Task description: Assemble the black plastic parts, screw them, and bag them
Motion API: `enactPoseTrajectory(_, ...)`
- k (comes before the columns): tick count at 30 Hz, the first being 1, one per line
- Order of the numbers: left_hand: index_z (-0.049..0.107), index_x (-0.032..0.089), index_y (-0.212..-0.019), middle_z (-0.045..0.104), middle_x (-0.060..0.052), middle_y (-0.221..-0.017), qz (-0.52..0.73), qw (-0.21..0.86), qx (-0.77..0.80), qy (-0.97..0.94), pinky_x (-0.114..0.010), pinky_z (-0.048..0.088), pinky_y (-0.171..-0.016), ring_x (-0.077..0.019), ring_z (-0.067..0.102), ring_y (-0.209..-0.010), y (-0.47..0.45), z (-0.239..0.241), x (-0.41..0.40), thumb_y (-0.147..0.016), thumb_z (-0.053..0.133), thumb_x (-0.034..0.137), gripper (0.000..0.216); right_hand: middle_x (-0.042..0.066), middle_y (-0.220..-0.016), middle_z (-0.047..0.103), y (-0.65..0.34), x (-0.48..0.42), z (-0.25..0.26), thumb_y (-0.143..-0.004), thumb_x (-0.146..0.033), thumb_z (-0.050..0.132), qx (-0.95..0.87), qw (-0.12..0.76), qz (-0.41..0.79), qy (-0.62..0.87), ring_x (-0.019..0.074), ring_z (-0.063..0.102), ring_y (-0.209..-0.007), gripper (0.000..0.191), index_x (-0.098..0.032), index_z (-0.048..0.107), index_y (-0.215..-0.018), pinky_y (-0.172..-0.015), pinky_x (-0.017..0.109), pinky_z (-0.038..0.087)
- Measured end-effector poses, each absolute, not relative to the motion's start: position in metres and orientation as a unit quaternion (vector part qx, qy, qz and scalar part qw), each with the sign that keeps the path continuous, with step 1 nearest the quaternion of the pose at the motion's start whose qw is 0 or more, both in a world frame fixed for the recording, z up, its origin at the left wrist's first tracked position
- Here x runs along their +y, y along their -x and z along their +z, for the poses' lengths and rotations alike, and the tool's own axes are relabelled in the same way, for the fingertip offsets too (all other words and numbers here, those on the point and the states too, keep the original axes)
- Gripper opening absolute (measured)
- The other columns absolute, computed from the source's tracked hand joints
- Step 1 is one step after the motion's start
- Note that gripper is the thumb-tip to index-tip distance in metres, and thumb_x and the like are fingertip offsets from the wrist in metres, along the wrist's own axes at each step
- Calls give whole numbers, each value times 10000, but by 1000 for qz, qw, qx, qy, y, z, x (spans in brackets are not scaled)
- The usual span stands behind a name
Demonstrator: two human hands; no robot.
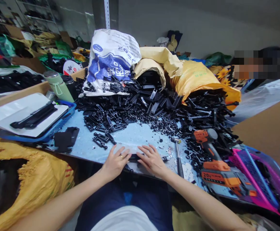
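At the front edge of the blue work table (140, 133), my left hand (116, 162), with a ring on one finger, holds one end of a long black plastic part (134, 157). The fingers of my right hand (152, 161) lie over its other end, and my palms hide much of it. Left of my hands lie several loose black link-shaped pieces (101, 140). A hammer (178, 157) rests to the right of my right hand, near white round discs (188, 170) and scattered metal pins (164, 126).
Behind is a heap of black parts (120, 112) spilling from a white-blue sack (113, 57) and a yellow sack (200, 78). An orange cordless drill (217, 166) and pink basket (248, 183) stand right; a blue tray (58, 123) and green bottle (59, 86) left. Another person sits far right.
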State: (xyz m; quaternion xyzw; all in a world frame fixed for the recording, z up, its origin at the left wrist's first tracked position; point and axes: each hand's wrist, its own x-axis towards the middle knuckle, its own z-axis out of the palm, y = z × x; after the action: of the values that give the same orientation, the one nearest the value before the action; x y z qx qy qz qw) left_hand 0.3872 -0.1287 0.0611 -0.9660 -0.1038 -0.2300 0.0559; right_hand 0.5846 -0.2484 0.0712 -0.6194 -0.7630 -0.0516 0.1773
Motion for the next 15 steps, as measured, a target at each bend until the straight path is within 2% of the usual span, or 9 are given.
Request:
enactPoseTrajectory(3,529,155,-1096,597,-99,-1049,-314,2,-225,922,-419,364,-893,-220,501,-1022,-370,66,-129,-826,477,197,278,107,-1232,495,-601,-262,69,-882,-277,422,-720,236,-32,651,222,445,-1108,355,-207,451,-1229,-927,441,361)
enactPoseTrajectory(5,534,144,-1080,608,-103,-1009,-339,-16,-252,906,-377,396,-842,-213,518,-980,-364,66,-129,-820,484,199,271,115,-1216,504,-607,-267,61,-881,-281,423,-733,235,-3,638,218,472,-1076,388,-201,416,-1260,-890,410,400)
enactPoseTrajectory(11,581,168,-987,652,-57,-952,-315,22,-211,925,-374,367,-794,-207,547,-920,-368,55,-132,-813,489,147,197,116,-1175,532,-610,-269,40,-871,-318,451,-770,222,55,596,203,506,-1021,423,-198,405,-1274,-850,353,429)
enactPoseTrajectory(15,566,146,-1032,647,-74,-990,-303,47,-182,934,-376,357,-802,-209,548,-944,-366,51,-135,-818,478,144,232,105,-1157,532,-615,-268,40,-866,-338,461,-771,218,80,592,192,504,-1016,436,-224,402,-1282,-845,335,431)
